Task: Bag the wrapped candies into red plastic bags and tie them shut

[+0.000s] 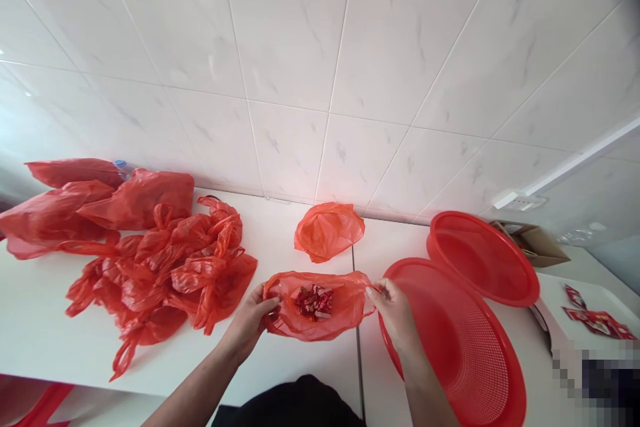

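A red plastic bag [330, 317] lies on the white table in front of me, its mouth pulled wide. Small red wrapped sweets [314, 301] show through its thin wall. My left hand [253, 320] pinches the bag's left edge with closed fingers. At the bag's right edge my right hand [393, 310] grips the plastic the same way. Both hands hold the bag taut between them, just above the tabletop.
A heap of red plastic bags [160, 267] covers the table's left side. Another bunched red bag [327, 230] sits by the tiled wall. Two red plastic sieve basins [480, 260] lie at the right, with red packets [595, 320] and a cardboard box [537, 243] beyond.
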Demonstrator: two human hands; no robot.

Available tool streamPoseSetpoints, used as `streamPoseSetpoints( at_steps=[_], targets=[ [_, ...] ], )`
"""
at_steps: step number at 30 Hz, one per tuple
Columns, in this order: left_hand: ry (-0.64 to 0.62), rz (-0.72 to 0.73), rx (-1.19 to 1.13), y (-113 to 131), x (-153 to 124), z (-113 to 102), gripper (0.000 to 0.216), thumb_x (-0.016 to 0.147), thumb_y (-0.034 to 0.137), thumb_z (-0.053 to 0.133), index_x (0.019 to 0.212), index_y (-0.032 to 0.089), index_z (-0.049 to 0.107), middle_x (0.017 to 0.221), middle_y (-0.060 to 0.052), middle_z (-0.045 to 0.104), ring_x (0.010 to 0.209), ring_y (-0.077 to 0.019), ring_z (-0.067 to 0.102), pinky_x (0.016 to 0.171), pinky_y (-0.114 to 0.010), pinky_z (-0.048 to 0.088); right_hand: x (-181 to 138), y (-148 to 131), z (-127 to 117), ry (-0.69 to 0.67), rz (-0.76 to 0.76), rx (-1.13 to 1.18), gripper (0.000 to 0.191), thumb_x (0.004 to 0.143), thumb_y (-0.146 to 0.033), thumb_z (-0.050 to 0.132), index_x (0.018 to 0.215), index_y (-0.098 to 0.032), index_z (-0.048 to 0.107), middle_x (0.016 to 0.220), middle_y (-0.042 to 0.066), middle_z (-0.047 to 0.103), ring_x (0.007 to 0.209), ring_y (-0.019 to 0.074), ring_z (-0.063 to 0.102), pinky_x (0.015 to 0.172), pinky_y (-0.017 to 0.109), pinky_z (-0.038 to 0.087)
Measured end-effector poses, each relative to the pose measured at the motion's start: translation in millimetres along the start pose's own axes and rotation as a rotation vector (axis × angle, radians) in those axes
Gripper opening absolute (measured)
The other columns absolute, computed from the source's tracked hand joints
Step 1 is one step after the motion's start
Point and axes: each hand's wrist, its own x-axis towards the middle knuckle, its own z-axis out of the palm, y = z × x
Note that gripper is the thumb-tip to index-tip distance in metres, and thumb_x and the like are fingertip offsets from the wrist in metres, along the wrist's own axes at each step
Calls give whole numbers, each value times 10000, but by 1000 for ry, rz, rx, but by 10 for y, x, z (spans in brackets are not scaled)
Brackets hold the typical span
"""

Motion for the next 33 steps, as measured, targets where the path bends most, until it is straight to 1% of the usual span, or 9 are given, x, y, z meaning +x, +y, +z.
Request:
streamPoseSetpoints(
  at_steps=[6, 11, 14, 17, 20, 23, 26, 30, 33],
  targets=[
    [1, 117, 244, 262, -48, 64, 560, 642, 72, 612, 1187, 199, 588, 796, -9, 696, 711, -139, 609, 706, -243, 462, -201, -323, -212, 64, 7, 70, 294, 810, -482, 605, 716, -231, 485, 700, -39, 492, 664, 138, 452, 616, 249, 376],
    [100, 254, 809, 426, -131, 8, 419, 754, 225, 550, 1171, 228, 601, 845, -20, 690, 747, -186, 603, 714, -298, 457, -296, -278, -195, 1, -11, 131, 242, 792, -453, 642, 763, -227, 558, 738, -19, 544, 718, 152, 510, 688, 262, 431],
    [187, 345, 1142, 520, -207, 7, 343, 828, 345, 511, 1138, 255, 625, 751, 10, 624, 669, -175, 561, 644, -284, 420, -300, -200, -155, 9, -14, 224, 241, 761, -444, 685, 757, -221, 592, 986, 42, 638, 949, 207, 582, 821, 303, 467],
    [191, 385, 1130, 576, -241, 71, 356, 837, 398, 527, 1144, 235, 602, 642, 54, 491, 588, -145, 490, 588, -260, 401, -263, -166, -96, 28, 3, 354, 227, 757, -424, 703, 749, -225, 595, 1227, 70, 610, 1189, 251, 520, 947, 362, 441],
    [111, 417, 935, 582, -231, 179, 377, 836, 408, 555, 1162, 219, 567, 660, 62, 445, 591, -128, 458, 571, -245, 409, -217, -182, 17, -8, 4, 572, 234, 791, -422, 678, 741, -242, 538, 917, 19, 670, 970, 188, 601, 908, 369, 457],
    [49, 432, 808, 562, -226, 280, 361, 827, 367, 583, 1158, 224, 574, 742, 38, 503, 651, -128, 494, 601, -249, 440, -200, -230, 156, -22, 0, 777, 271, 824, -422, 651, 724, -243, 473, 583, -86, 451, 561, 87, 457, 682, 274, 471],
    [16, 468, 798, 548, -260, 349, 329, 828, 310, 583, 1150, 243, 588, 839, 9, 575, 759, -144, 552, 696, -276, 477, -205, -284, 240, -30, 29, 832, 315, 863, -441, 593, 686, -227, 442, 531, -98, 330, 461, 63, 277, 468, 200, 317],
    [-51, 530, 922, 573, -333, 422, 319, 840, 231, 554, 1155, 262, 588, 915, -5, 634, 831, -153, 591, 760, -293, 490, -218, -348, 253, -36, 31, 779, 337, 912, -526, 439, 826, -229, 574, 447, -98, 300, 414, 67, 231, 418, 203, 244],
    [-110, 596, 1038, 600, -371, 493, 301, 840, 179, 540, 1123, 261, 603, 909, 1, 647, 816, -145, 599, 758, -284, 492, -272, -421, 282, -94, 50, 622, 356, 905, -517, 450, 1019, -223, 617, 472, -98, 343, 408, 57, 237, 416, 201, 239]
  ],
)
